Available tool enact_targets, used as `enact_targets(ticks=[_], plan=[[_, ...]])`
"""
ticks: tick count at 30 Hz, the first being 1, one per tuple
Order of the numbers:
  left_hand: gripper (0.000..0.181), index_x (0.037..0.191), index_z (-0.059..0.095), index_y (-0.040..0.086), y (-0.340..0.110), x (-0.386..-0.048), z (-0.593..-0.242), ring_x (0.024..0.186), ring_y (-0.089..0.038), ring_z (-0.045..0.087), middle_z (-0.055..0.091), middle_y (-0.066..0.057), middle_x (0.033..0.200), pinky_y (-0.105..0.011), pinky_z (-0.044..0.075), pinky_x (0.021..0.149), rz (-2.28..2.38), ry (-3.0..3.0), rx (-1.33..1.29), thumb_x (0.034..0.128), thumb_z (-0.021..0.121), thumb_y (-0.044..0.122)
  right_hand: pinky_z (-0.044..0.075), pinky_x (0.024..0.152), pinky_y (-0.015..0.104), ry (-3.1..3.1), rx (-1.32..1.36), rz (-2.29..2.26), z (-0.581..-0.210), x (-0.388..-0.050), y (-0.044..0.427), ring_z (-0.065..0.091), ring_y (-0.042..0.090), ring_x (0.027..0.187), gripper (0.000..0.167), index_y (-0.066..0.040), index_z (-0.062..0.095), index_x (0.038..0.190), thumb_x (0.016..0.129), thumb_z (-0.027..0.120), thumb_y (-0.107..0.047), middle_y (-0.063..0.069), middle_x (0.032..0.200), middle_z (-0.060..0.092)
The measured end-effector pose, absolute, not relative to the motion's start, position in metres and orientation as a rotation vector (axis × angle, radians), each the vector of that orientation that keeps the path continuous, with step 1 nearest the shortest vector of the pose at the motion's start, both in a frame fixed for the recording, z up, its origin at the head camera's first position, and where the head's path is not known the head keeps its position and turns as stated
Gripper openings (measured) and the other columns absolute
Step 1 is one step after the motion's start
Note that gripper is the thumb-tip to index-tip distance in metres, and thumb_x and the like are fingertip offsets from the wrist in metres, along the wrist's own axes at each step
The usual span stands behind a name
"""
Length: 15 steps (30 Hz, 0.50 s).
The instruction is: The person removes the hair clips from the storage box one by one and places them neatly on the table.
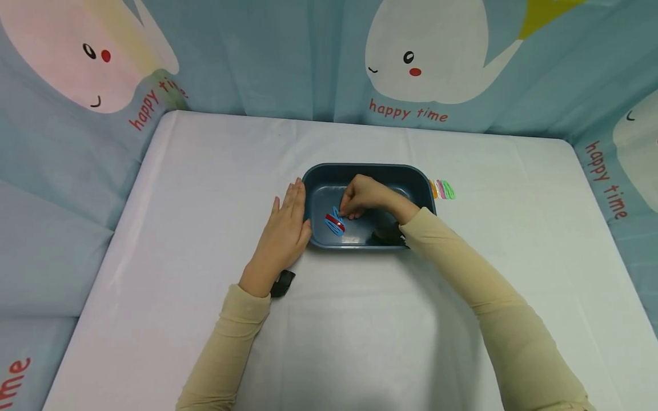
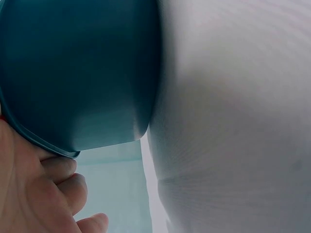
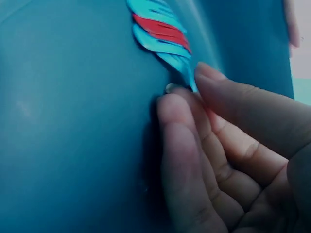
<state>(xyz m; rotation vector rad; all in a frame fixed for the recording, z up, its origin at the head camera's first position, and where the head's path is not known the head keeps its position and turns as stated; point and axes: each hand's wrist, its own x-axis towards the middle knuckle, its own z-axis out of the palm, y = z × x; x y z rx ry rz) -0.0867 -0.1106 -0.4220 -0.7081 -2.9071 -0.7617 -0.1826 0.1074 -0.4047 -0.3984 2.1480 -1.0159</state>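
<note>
A dark blue-green plastic bin (image 1: 370, 247) stands on the white table. Along its left side lies my left hand (image 1: 285, 231), fingers straight, touching the rim; the left wrist view shows the bin's outer wall (image 2: 82, 73) beside those fingers. My right hand (image 1: 367, 197) reaches inside and pinches the narrow end of a blue hair clip (image 3: 187, 73) between thumb and fingers. Touching or overlapping it, a red hair clip (image 1: 335, 222) lies among blue ones on the bin floor. How many blue clips there are I cannot tell.
Right of the bin, several hair clips lie in a row on the table, among them a green one (image 1: 449, 190) and a pink one (image 1: 440, 189). Black wrist cameras (image 1: 283, 283) sit under both wrists. A whale-printed curtain (image 1: 277, 57) hangs behind the white table (image 1: 205, 171).
</note>
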Motion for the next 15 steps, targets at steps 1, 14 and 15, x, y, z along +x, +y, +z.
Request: enact_targets(ticks=[1, 14, 15], plan=[[0.065, 0.148, 0.01, -0.006, -0.1107, -0.0868, -0.422, 0.143, -0.027, 0.009, 0.01, -0.017, 0.155, -0.054, 0.012, 0.11, -0.762, -2.907, -0.707, 0.0941, 0.037, 0.018, 0.053, 0.058, 0.026, 2.161, -0.404, -0.994, -0.4047, -0.1828, 0.1061, 0.063, 0.011, 0.058, 0.008, 0.003, 0.073, 0.079, 0.08, 0.072, -0.005, 0.005, 0.069, 0.069], [0.065, 0.149, 0.009, -0.005, -0.1115, -0.0862, -0.4225, 0.143, -0.026, 0.007, 0.008, -0.016, 0.156, -0.054, 0.011, 0.111, -0.779, -2.909, -0.709, 0.095, 0.038, 0.018, 0.054, 0.058, 0.029, 2.25, -0.446, -0.889, -0.4042, -0.1811, 0.0968, 0.064, 0.015, 0.057, 0.009, -0.001, 0.073, 0.071, 0.079, 0.073, -0.006, 0.005, 0.063, 0.067], [0.065, 0.149, 0.009, -0.005, -0.1115, -0.0863, -0.4227, 0.143, -0.026, 0.007, 0.008, -0.016, 0.156, -0.054, 0.011, 0.111, -0.782, -2.907, -0.71, 0.095, 0.038, 0.018, 0.054, 0.058, 0.029, 2.248, -0.449, -0.888, -0.4039, -0.1809, 0.0966, 0.064, 0.015, 0.058, 0.009, -0.001, 0.073, 0.071, 0.079, 0.072, -0.006, 0.005, 0.063, 0.067]])
